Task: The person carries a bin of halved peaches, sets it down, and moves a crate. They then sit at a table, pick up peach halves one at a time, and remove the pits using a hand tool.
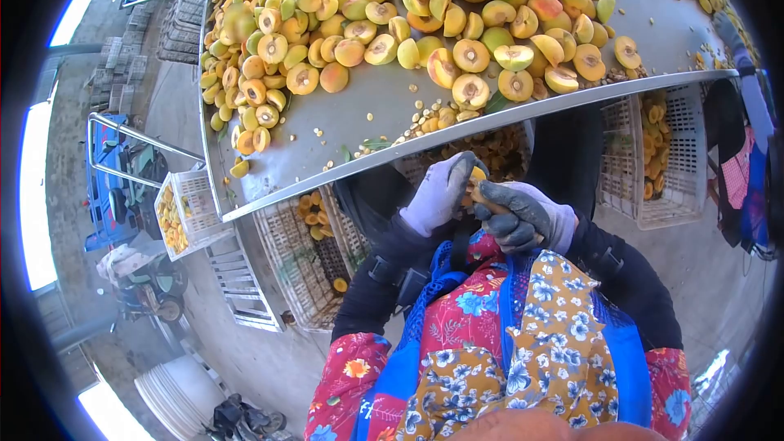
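Both hands wear light purple gloves with dark grey fingers and meet in front of my apron, just past the metal table's edge. My left hand [442,193] is closed around a small yellow-orange fruit piece [476,182]. Against the same piece, from the right, presses my right hand [523,214], its fingers curled; a light brown thing, too small to name, shows between them. Beyond the hands, many halved and whole yellow-orange fruits [471,55] are heaped on the metal table [351,114]. Loose pits and small fruit bits lie along its near edge.
Below the table edge are a crate of fruit halves [506,151], another crate [286,273] at left and one [682,155] at right. A white crate [198,204] stands farther left. Another person's sleeved arm [753,86] is at the far right.
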`<state>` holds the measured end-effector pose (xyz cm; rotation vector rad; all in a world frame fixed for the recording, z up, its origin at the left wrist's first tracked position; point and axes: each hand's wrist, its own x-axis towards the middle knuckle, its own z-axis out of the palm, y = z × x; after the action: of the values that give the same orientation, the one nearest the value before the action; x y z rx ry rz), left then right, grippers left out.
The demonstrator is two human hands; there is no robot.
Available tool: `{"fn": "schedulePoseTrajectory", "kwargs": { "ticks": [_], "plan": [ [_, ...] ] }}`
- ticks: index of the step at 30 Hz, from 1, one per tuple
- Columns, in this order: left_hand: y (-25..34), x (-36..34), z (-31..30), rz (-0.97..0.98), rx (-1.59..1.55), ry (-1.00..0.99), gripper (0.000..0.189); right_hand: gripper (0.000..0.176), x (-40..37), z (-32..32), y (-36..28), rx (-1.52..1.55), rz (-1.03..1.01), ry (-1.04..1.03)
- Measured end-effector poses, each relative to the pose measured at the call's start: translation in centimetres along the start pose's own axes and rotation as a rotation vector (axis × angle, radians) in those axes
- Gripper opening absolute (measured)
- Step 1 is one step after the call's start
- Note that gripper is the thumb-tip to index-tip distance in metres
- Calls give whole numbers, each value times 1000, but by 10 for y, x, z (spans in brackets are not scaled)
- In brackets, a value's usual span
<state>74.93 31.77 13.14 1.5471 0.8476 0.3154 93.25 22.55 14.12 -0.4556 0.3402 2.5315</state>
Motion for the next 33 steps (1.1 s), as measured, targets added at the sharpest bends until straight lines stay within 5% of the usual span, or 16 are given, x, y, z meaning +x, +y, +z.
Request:
{"fn": "schedulePoseTrajectory", "kwargs": {
  "ticks": [4, 8, 11, 15, 20, 23, 26, 29, 33],
  "plan": [
    [-8, 7, -11, -190, 83, -152, 60, 40, 2, 17, 4, -222, -89, 259],
    [-9, 18, -25, -296, 223, -391, 63, 44, -1, 24, 3, -400, -125, 268],
    [1, 2, -14, -302, -607, -82, 60, 44, 1, 25, 0, -361, -174, 246],
    [-10, -16, 20, -16, -395, 255, 42, 44, 5, 12, -6, -259, -187, 150],
    [-7, -16, 8, 11, -174, 162, 37, 41, 1, 19, -5, -340, -165, 161],
    [8, -9, 3, 110, -170, 126, 35, 45, -1, 6, -10, 41, 11, -165],
    [12, -5, 9, 155, -252, 188, 33, 42, 2, 1, -7, 32, -56, -195],
    [-19, 1, 31, 77, -322, 339, 31, 40, 8, 11, 4, -166, -286, 111],
    [-14, 4, 48, 49, -375, 535, 31, 39, 20, 2, 10, -171, -370, 143]
  ]
}}
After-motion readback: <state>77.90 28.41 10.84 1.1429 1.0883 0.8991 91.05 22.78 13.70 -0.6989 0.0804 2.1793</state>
